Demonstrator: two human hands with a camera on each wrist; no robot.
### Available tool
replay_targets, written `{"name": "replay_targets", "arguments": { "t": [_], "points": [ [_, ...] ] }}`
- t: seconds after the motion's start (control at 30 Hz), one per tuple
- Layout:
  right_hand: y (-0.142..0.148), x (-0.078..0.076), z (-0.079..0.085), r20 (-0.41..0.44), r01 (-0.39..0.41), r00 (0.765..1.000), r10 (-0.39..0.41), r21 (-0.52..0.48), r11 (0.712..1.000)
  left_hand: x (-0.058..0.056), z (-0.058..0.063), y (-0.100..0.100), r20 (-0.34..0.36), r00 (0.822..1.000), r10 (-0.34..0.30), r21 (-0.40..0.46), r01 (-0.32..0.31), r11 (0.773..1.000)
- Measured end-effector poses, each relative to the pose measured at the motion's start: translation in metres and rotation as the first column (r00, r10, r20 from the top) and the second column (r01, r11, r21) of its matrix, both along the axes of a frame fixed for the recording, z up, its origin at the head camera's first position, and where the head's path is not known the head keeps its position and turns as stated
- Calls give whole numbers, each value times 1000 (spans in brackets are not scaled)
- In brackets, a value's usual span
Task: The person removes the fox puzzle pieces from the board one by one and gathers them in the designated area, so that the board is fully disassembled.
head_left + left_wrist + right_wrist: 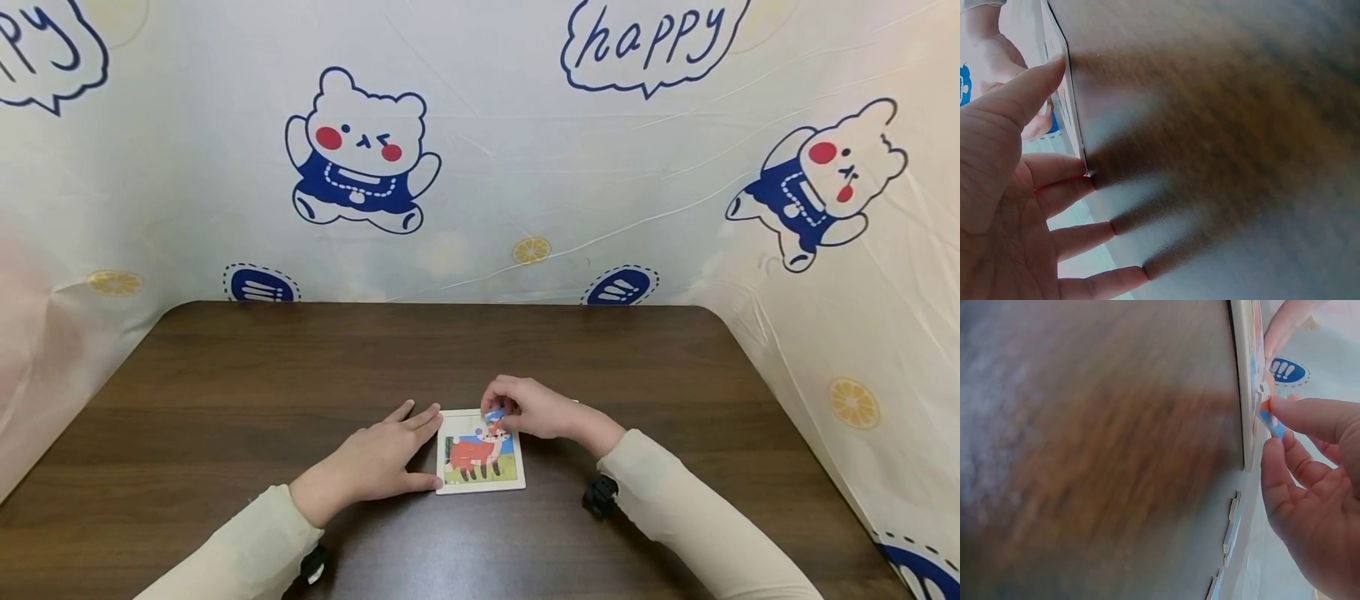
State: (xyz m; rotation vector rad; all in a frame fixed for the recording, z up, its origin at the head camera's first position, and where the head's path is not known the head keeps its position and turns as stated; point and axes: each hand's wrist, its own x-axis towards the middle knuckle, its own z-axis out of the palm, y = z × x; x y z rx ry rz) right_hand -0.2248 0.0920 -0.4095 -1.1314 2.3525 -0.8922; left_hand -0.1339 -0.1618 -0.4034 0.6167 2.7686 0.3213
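A small jigsaw puzzle in a white tray [517, 486] lies on the table, its picture a red deer-like animal on grass. My left hand [380, 460] is spread flat at the tray's left side, the thumb and fingertips right at its edge; the left wrist view shows the fingers [1088, 237] straight, tips down on the table. Over the tray's upper right part, my right hand [536, 408] pinches a blue and orange puzzle piece [1272, 423] between thumb and fingers, tilted up from the board. The upper left of the tray shows bare backing.
Several loose puzzle pieces [1231, 536] lie on the table beyond the tray, mostly hidden behind my right hand in the head view. The brown wooden table [300, 358] ends at a printed curtain [480, 150] at the back and sides.
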Motion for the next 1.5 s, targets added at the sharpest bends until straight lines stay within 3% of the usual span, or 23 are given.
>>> {"name": "replay_targets", "arguments": {
  "t": [0.7,1.5],
  "points": [
    [6,-4,-3,112,47,993,-32,-129,991,0,1,1,-7,1000,-2,0,2,1000],
    [41,-6,-2,97,131,988,-117,-155,979,1,2,1,-3,1000,-10,6,10,1000]
  ]
}}
